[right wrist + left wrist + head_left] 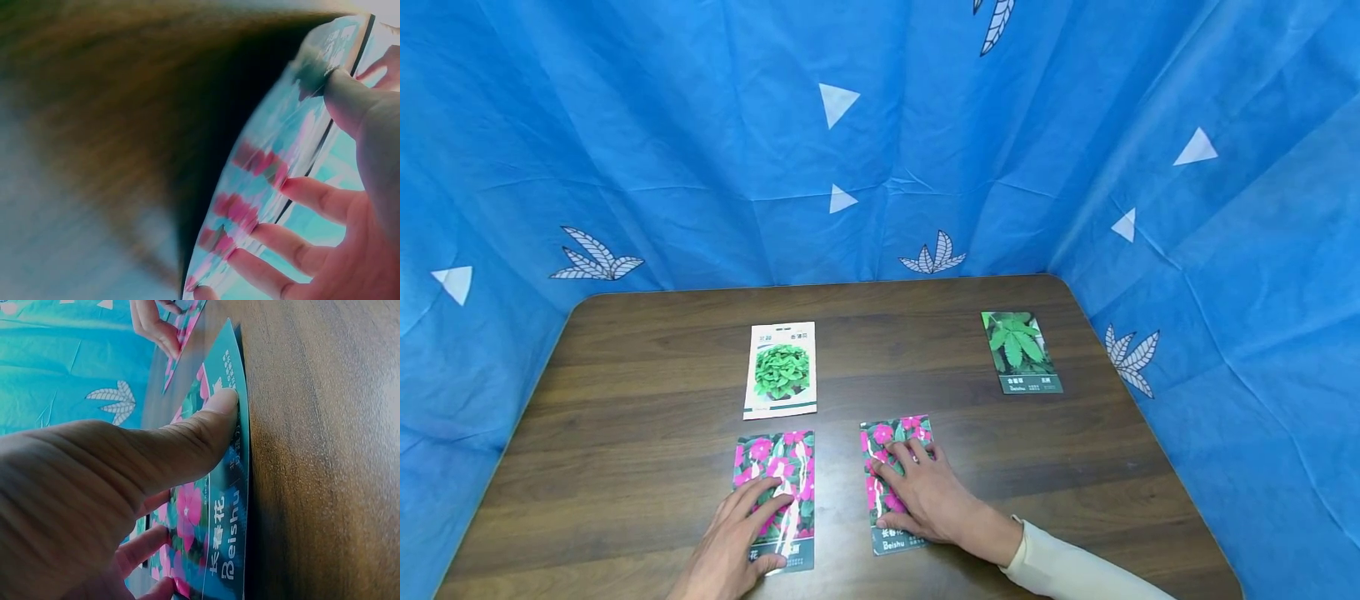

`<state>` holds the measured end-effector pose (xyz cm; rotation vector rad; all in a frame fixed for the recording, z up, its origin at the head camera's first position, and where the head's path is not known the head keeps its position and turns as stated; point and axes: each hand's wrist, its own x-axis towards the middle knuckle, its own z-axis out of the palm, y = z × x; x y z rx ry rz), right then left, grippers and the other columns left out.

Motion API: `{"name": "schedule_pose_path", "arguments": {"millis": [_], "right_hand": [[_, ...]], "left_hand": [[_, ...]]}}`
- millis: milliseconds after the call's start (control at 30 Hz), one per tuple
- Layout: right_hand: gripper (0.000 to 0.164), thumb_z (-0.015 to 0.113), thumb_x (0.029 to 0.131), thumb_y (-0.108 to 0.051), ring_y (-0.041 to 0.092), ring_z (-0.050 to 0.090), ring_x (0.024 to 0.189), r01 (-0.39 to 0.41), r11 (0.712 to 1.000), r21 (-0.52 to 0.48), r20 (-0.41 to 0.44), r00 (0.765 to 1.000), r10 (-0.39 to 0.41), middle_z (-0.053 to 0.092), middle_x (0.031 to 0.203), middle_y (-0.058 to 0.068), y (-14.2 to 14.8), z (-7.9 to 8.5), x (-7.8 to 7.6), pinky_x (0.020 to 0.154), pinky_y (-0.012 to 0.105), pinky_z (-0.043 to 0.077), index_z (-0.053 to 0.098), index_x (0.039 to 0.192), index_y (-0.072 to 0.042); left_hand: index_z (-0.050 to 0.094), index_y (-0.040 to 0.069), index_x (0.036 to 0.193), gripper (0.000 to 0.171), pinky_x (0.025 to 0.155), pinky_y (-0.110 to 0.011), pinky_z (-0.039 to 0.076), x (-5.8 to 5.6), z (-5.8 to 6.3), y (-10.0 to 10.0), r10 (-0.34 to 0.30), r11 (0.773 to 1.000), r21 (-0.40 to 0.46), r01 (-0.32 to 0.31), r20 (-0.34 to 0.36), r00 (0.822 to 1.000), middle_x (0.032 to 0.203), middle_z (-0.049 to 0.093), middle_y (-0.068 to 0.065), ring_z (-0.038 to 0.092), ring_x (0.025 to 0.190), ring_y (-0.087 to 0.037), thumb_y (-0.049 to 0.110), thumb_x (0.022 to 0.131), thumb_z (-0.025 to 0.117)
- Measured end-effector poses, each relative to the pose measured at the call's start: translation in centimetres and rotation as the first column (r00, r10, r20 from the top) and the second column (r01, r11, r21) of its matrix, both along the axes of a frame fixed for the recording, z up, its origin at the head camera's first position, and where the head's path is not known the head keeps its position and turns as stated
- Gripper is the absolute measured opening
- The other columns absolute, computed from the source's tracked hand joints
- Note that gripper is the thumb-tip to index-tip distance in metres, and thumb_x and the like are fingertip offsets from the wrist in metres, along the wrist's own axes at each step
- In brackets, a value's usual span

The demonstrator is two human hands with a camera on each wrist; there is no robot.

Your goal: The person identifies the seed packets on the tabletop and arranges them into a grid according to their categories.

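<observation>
Touching glossy, rectangular flower packets (pixel 798 490), left grip (pixel 728 535) and right grip (pixel 928 498) lie spread.

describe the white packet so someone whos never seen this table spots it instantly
On the brown table, find the left hand on a pink-flowered packet. Just beyond it lies the white packet, picturing a leafy green plant. It alone among the packets has a white background.

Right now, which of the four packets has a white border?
The bushy-plant packet, just beyond the left pink packet; that one, the right pink packet and the far-right packet have none.
</observation>
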<state>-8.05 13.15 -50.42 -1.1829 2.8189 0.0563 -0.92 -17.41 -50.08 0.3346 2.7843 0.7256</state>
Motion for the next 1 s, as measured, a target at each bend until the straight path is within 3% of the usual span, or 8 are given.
{"name": "schedule_pose_path", "arguments": {"millis": [233,700,1000], "right_hand": [[0.076,0.048,0.09,-0.076,0.029,0.049,0.12,-0.008,1.0,-0.03,-0.028,1.0,0.007,0.05,0.137,0.007,0.07,-0.04,0.01,0.093,0.056,0.053,0.047,0.148,-0.026],[0.077,0.048,0.09,-0.075,0.029,0.048,0.125,-0.003,0.999,-0.041,0.011,1.0,0.004,0.046,0.145,0.009,0.21,0.11,-0.25,0.099,0.056,0.051,0.045,0.149,-0.025],[0.079,0.05,0.091,-0.073,0.029,0.048,0.128,-0.034,0.998,-0.058,0.009,0.999,0.034,0.046,0.148,0.009,0.21,0.22,-0.31,0.107,0.05,0.047,0.044,0.15,-0.022]], "left_hand": [[0.063,0.02,0.134,0.074,0.11,-0.06,0.039,-0.01,0.11,0.05,0.015,1.0,-0.007,-0.015,0.036,0.999,0.147,0.049,-0.005,0.041,0.136,-0.034,0.039,0.068,0.089],[0.062,0.023,0.134,0.074,0.111,-0.061,0.037,-0.23,0.28,0.06,0.031,0.999,-0.029,-0.029,0.088,0.996,0.148,0.048,-0.003,0.04,0.137,-0.034,0.045,0.068,0.087],[0.063,0.02,0.134,0.074,0.109,-0.059,0.041,0.0,0.27,0.07,0.028,1.0,-0.002,-0.028,0.03,0.999,0.147,0.049,-0.004,0.041,0.136,-0.033,0.037,0.067,0.09]]}}
